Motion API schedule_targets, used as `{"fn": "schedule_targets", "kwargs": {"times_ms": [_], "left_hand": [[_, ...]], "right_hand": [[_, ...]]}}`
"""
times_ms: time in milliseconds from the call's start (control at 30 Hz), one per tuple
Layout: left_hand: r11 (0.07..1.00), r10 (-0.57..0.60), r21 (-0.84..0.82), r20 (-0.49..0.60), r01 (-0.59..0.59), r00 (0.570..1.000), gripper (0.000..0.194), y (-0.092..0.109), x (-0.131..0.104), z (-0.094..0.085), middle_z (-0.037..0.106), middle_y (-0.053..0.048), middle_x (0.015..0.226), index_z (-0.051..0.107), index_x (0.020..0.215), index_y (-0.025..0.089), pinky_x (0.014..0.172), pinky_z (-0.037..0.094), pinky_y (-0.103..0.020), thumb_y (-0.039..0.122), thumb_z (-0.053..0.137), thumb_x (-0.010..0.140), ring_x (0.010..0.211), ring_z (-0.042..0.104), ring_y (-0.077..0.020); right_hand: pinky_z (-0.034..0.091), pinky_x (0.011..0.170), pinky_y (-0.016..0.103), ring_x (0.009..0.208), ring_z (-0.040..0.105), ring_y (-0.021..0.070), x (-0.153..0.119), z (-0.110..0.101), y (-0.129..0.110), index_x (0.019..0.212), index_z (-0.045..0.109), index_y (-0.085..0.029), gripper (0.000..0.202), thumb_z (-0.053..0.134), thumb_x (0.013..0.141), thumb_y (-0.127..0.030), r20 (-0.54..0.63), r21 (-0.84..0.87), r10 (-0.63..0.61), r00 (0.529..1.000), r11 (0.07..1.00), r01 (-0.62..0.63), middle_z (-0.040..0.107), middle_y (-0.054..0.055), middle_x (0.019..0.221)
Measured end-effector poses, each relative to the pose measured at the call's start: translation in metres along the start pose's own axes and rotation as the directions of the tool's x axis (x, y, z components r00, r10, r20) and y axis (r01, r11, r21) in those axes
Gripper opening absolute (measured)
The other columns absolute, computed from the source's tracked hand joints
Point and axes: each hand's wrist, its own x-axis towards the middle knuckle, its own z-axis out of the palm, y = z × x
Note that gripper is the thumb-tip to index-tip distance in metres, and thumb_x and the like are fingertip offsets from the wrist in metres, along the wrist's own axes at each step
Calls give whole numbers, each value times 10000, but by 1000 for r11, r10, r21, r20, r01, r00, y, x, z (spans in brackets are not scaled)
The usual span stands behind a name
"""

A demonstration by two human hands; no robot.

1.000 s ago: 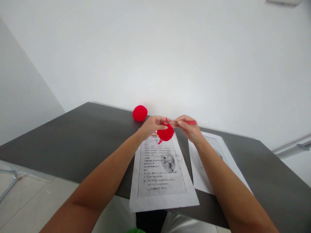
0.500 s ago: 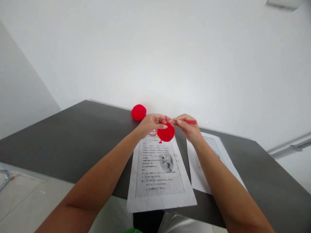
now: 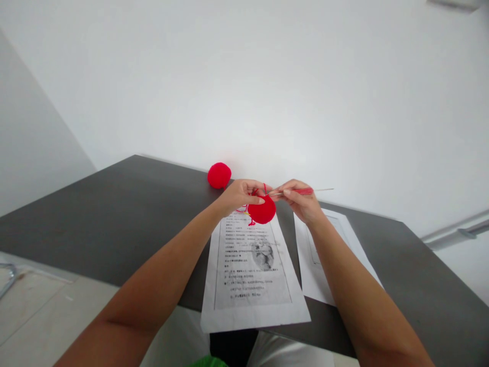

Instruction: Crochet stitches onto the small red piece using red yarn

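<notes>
A round red crochet piece (image 3: 263, 211) hangs from my left hand (image 3: 244, 193), pinched at its upper edge between thumb and fingers. Red yarn runs up over the left fingers, and loose strands with a small yellow bit dangle at the piece's left. My right hand (image 3: 300, 199) is closed around a crochet hook (image 3: 304, 191) with a red grip. Its thin metal shaft sticks out to the right, and its other end points left to the piece's top edge. Whether the tip is inside a stitch, I cannot tell. A red yarn ball (image 3: 219, 176) rests behind my left hand.
Below the hands a printed sheet (image 3: 248, 318) with text and a picture lies on the dark grey table (image 3: 95, 219), overhanging its front edge. A second sheet (image 3: 317, 285) lies partly under my right forearm. A white wall (image 3: 244, 92) stands behind the table.
My right hand and the hook have shifted slightly right, and the hook's angle has tilted a little. The left hand still pinches the red piece. The view has moved slightly.
</notes>
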Motion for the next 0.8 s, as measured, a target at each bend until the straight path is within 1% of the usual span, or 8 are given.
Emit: {"fn": "schedule_targets", "kwargs": {"times_ms": [200, 433, 667, 800], "left_hand": [[999, -21, 28, -24, 22, 999, 340, -1, 0, 1, 635, 3, 699, 746, 923, 127, 645, 421, -262, 178, 786, 589, 651, 552, -102], [999, -33, 34, -9, 33, 999, 313, -3, 0, 0, 611, 19, 668, 747, 922, 127, 605, 389, -251, 167, 773, 612, 613, 529, -91], [998, -26, 48, 2, 26, 1000, 276, -4, 0, 0, 613, 19, 656, 744, 884, 134, 601, 385, -251, 176, 774, 613, 612, 526, -95], [998, -21, 54, 8, 20, 1000, 248, -2, 0, 1, 610, 16, 644, 736, 850, 132, 594, 385, -249, 183, 774, 611, 610, 525, -98]], "right_hand": [[639, 761, 366, 749, 763, 207, 0, -5, 0, 771, 700, -205, 240, 819, 705, -402, 22, -5, 25, 999, 1000, -25, 792, 32, 817], [635, 768, 375, 775, 763, 212, -1, -8, -1, 770, 694, -200, 236, 813, 712, -395, 41, -21, 43, 998, 999, -42, 791, 42, 837], [623, 764, 349, 779, 758, 195, -2, -12, -3, 805, 709, -195, 185, 786, 757, -356, 104, -14, 31, 994, 999, -29, 790, 45, 851], [615, 775, 348, 788, 757, 194, -3, -13, -7, 813, 710, -188, 181, 781, 764, -347, 122, -45, 45, 991, 998, -40, 790, 52, 860]]}}
